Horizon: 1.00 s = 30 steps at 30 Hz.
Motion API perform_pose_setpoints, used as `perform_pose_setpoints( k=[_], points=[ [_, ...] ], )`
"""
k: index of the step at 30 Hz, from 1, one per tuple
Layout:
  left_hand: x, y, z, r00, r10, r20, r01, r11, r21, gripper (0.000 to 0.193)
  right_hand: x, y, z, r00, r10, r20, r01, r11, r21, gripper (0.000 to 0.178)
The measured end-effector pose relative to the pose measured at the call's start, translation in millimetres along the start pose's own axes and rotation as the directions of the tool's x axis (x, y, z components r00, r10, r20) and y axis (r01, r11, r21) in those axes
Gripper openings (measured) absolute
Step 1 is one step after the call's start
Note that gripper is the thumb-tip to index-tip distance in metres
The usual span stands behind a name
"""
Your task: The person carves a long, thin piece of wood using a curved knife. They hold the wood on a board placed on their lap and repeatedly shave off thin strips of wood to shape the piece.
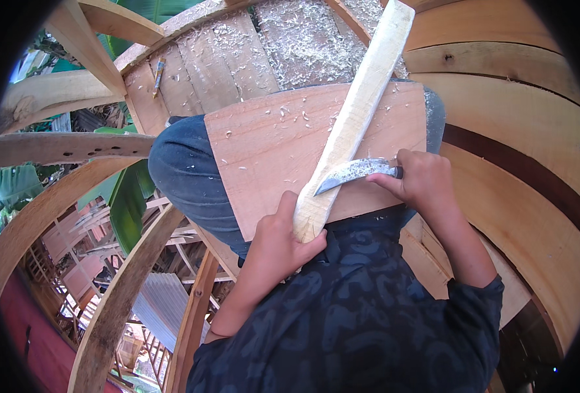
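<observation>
Stick: my pale wooden stick (362, 111) slanted through the middle of the frame, its near end just below centre, its far end past the board and close to the top.
Left hand: my left hand (279, 236) pinched the near end between thumb and fingers.
Right hand: my right hand (427, 175) was closed round the handle of a curved knife (355, 172); the blade crossed the stick, point to the left.
Board edges: the thin board (270, 141) lay over my jeans (185, 157), its right edge near my right hand.
Working room: the wider stretch of board ran left of the stick, with scattered shavings; the strip on the right was narrower.
Planks: curved planks (499, 98) walled the right of the frame, near my right forearm.
Ribs: bent timber ribs (124, 288) crossed the left, leaves (129, 203) and a corrugated sheet (161, 304) showing between them.
Floor: shavings (303, 39) covered the top centre; a pen-like object (159, 75) lay upper left.
</observation>
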<state>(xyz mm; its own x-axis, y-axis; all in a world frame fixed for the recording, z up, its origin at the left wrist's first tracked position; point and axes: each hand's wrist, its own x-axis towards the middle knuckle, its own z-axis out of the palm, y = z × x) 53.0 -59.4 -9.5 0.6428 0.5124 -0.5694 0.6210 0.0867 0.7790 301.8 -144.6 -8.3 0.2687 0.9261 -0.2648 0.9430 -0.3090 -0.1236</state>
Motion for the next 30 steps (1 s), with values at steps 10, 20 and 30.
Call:
perform_pose_setpoints(
  k=[10,20,30],
  points=[
    [-7.7,-7.3,-1.0,1.000,0.015,0.008,-0.015,1.000,-0.027,0.049,36.2,66.7,-16.9,0.892,0.433,-0.129,-0.442,0.896,-0.048,0.075],
    [3.5,-2.9,-7.0,0.998,-0.014,0.069,0.021,0.994,-0.108,0.055,3.5,-1.4,2.4,1.000,-0.029,-0.003,0.029,0.999,0.016,0.069],
    [2.8,2.7,-6.4,0.996,-0.070,0.054,0.076,0.991,-0.109,0.056,30.9,18.1,-30.1,0.978,0.208,0.015,-0.207,0.978,-0.033,0.068]
  ],
)
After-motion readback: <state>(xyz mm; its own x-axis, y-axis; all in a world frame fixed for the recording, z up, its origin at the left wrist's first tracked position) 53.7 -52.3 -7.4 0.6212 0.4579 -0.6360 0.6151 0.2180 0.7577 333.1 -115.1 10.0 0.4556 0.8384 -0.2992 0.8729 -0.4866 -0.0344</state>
